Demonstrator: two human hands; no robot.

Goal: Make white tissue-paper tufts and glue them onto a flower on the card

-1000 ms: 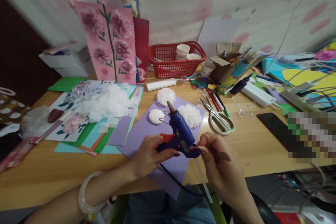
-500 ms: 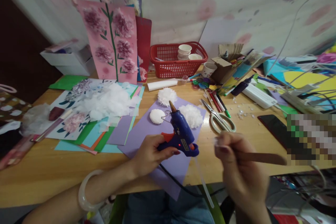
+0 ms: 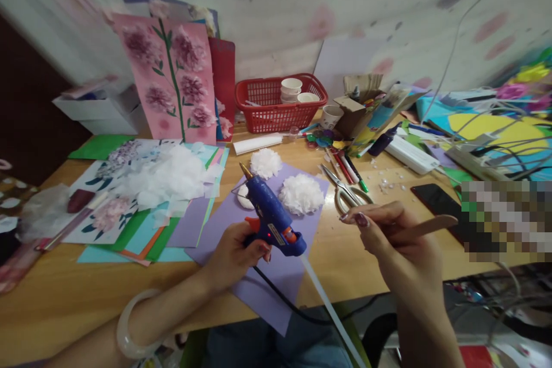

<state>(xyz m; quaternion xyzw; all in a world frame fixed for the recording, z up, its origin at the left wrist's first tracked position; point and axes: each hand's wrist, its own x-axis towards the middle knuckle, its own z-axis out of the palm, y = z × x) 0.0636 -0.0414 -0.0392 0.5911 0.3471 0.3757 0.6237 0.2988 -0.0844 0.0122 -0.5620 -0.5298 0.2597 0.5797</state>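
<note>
My left hand (image 3: 235, 253) is closed around the grip of a blue hot glue gun (image 3: 269, 207) with an orange trigger and a small red light on. Its nozzle points up and to the left, over a round white pad (image 3: 244, 198) that it partly hides. A long translucent glue stick (image 3: 328, 296) sticks out of the gun's rear. To the right, my right hand (image 3: 401, 241) pinches its thumb and fingers together and holds a flat brown wooden stick (image 3: 425, 230). Two ruffled white paper flowers (image 3: 302, 194) lie on a purple sheet (image 3: 228, 224) beneath the gun.
Scissors (image 3: 345, 190) lie beyond my right hand, with several markers (image 3: 347, 169) behind. A red basket (image 3: 280, 118) holds paper cups. White tissue pieces (image 3: 168, 175) cover coloured papers on the left. A black phone (image 3: 444, 207) lies right. The gun's black cord (image 3: 284, 296) crosses the table edge.
The glue gun has moved left in my left hand, its nozzle passing over the white pad. More of the glue stick shows. My right hand has shifted slightly, still with the wooden stick.
</note>
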